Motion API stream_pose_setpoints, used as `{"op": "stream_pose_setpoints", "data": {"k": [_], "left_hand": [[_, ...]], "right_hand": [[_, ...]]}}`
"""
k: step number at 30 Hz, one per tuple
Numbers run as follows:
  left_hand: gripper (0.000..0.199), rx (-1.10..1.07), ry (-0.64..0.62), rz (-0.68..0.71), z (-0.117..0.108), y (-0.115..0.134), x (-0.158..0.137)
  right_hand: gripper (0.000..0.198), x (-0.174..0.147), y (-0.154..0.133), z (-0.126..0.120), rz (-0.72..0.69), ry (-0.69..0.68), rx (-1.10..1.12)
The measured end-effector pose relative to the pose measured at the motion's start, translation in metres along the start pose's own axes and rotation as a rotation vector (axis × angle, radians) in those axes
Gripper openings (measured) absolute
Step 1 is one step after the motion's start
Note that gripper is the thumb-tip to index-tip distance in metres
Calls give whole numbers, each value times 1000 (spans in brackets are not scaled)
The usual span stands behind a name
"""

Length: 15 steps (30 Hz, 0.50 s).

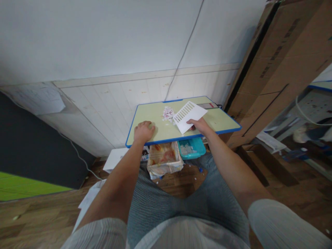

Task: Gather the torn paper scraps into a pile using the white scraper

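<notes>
My right hand (197,125) grips a white card with a row of slots cut in it (193,114), thumb on top and fingers underneath. The card is tilted over the pale yellow table (215,121) with blue edging. A small heap of white paper pieces with reddish marks (168,113) lies just left of the card, whose slotted end partly covers it. My left hand (144,131) rests palm down on the table's left part, fingers loosely bent and thumb apart, with nothing visible in it.
Under the table's front edge are a lined box (166,169) and a turquoise bin (198,148) with pale scraps. A flat grey object (207,105) lies at the table's back right. Tall cardboard boxes (280,65) stand to the right, and a wall (145,86) is behind.
</notes>
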<state>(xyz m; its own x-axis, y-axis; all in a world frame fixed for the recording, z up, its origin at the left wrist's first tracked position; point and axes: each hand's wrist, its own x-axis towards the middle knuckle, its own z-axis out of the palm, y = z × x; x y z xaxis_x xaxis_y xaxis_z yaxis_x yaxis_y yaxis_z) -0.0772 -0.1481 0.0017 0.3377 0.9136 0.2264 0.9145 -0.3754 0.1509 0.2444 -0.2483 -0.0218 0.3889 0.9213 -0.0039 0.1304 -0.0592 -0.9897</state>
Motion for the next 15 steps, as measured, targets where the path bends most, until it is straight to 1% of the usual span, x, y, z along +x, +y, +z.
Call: {"op": "stream_pose_setpoints", "data": {"k": [6, 15], "left_hand": [[53, 3, -7, 2, 0, 0, 1], [51, 5, -3, 6, 0, 0, 1]], "right_hand": [[36, 1, 3, -2, -13, -23, 6], [38, 5, 7, -3, -16, -20, 33]]}}
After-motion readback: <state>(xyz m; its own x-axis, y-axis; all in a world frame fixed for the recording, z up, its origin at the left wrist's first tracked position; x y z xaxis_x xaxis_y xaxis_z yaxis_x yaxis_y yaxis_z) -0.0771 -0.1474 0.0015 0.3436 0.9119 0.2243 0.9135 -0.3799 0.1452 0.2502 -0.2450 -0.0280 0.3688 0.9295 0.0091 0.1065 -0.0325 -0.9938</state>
